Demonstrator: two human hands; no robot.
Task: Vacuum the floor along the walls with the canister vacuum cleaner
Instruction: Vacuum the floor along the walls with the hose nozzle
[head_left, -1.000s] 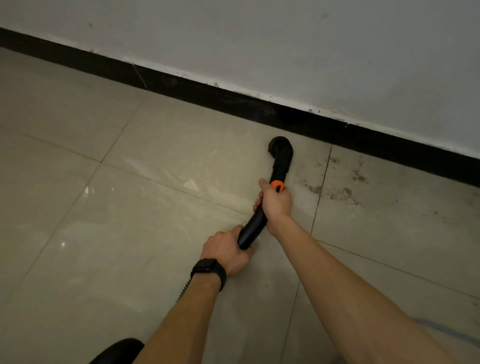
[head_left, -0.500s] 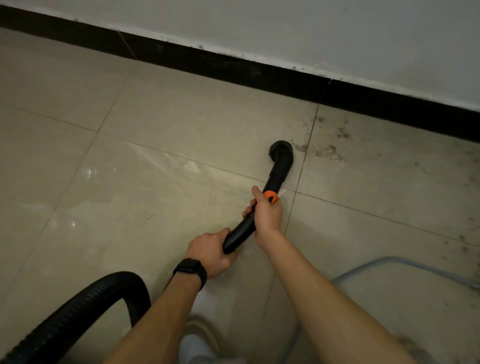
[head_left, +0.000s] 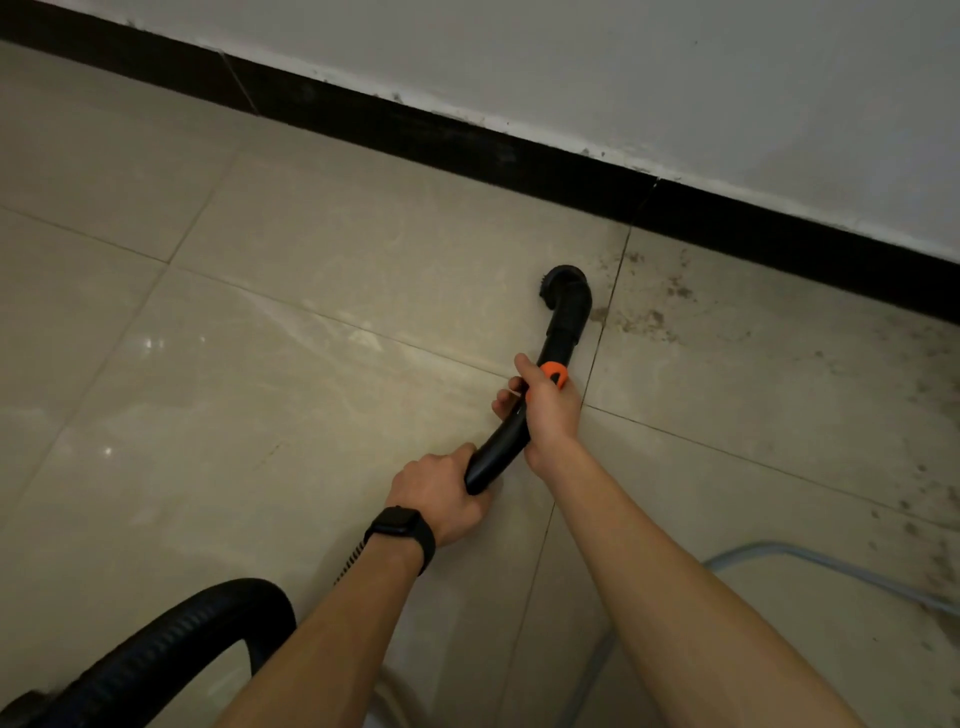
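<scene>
A black curved vacuum wand (head_left: 561, 332) with an orange button (head_left: 554, 372) points at the floor near the wall. Its round nozzle (head_left: 567, 283) sits on the beige tile just left of a grout line, short of the black baseboard (head_left: 519, 150). My right hand (head_left: 545, 410) grips the wand just below the orange button. My left hand (head_left: 441, 493), with a black watch on its wrist, grips the wand's lower end. The black ribbed hose (head_left: 171, 644) loops at the bottom left. The canister itself is out of view.
Dark dirt specks (head_left: 654, 306) cover the tile right of the nozzle and run along the wall further right. A pale bluish cable or tube (head_left: 810, 556) lies on the floor at the lower right. The white wall (head_left: 675, 78) rises above the baseboard.
The nozzle was pulled back from the baseboard, then moved forward a little towards the dirty tile. The hose loop came into view at the bottom left. Both hands kept their grip.
</scene>
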